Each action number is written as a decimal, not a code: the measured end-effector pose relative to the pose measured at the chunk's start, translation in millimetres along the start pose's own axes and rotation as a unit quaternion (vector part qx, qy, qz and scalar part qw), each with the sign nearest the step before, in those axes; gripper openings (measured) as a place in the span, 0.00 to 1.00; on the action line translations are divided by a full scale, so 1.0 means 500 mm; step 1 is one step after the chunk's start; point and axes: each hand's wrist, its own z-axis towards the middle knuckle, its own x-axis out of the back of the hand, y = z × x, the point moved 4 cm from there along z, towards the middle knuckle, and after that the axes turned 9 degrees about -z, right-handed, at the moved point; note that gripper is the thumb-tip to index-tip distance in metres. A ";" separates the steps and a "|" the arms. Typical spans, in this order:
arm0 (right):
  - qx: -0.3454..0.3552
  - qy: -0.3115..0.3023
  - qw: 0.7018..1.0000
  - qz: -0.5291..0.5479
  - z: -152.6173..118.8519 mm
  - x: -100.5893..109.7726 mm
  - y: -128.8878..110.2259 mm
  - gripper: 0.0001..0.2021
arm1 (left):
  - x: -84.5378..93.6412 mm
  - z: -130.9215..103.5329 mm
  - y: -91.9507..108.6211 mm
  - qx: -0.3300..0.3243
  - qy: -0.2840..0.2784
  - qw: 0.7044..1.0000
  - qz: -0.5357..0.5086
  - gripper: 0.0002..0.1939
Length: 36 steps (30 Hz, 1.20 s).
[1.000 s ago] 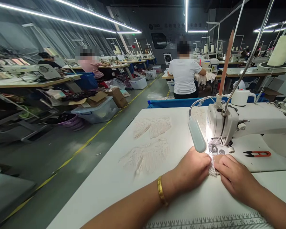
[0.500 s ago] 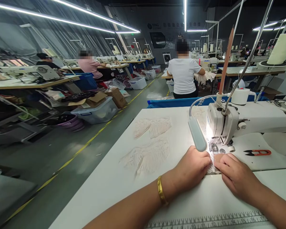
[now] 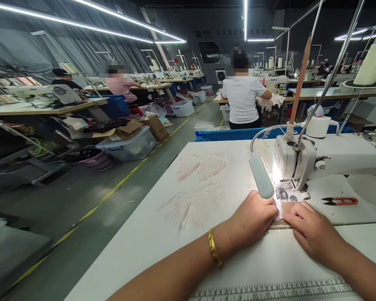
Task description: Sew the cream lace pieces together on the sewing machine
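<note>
Lace strip (image 3: pixel 278 214) lay at the near side of the sewing machine's head (image 3: pixel 290 156), between left hand (image 3: pixel 257 212) and right hand (image 3: pixel 311 225). Fingers curled narrowly at its edges; whether either grip pinched it, one could not tell. Red-handled snips (image 3: pixel 344 201) rested right on the worktop (image 3: pixel 144 246).

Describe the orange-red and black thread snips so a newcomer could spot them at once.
Find the white sewing machine nearest the camera, at the right, then the flat white plate just beneath it. On that plate, beyond and right of the bare right hand, the snips lie with dark points facing left. Their orange-red colour sets them apart from the white surface around them.
</note>
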 end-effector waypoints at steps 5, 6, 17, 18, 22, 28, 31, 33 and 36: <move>-0.004 -0.002 1.000 -0.010 0.002 0.002 0.002 0.19 | -0.007 0.000 -0.007 -0.018 -0.002 1.000 0.016 0.13; 0.000 0.003 1.000 -0.014 0.003 0.004 0.001 0.19 | -0.010 -0.002 -0.008 -0.022 -0.005 1.000 0.016 0.13; -0.017 0.003 0.999 -0.036 0.007 0.004 0.004 0.18 | -0.010 0.000 -0.013 -0.030 0.000 0.999 0.024 0.15; -0.020 0.003 0.999 -0.037 0.008 0.004 0.005 0.18 | -0.009 0.001 -0.013 -0.031 0.000 0.999 0.027 0.15; -0.027 0.006 0.999 -0.024 0.009 0.002 0.009 0.17 | -0.010 0.003 -0.013 -0.036 -0.009 0.999 0.034 0.14; -0.049 -0.001 0.999 -0.005 0.006 -0.001 0.016 0.16 | -0.009 0.004 -0.006 -0.039 -0.022 0.998 0.053 0.13; -0.042 0.001 0.999 -0.009 0.007 0.000 0.013 0.17 | -0.009 0.005 -0.002 -0.048 -0.016 0.996 0.072 0.13; -0.035 -0.001 0.999 -0.019 0.009 0.000 0.011 0.18 | -0.010 0.002 0.001 -0.053 -0.009 0.995 0.081 0.13; -0.031 -0.002 0.999 -0.029 0.010 -0.001 0.008 0.18 | -0.013 -0.006 0.002 -0.050 -0.011 0.996 0.077 0.12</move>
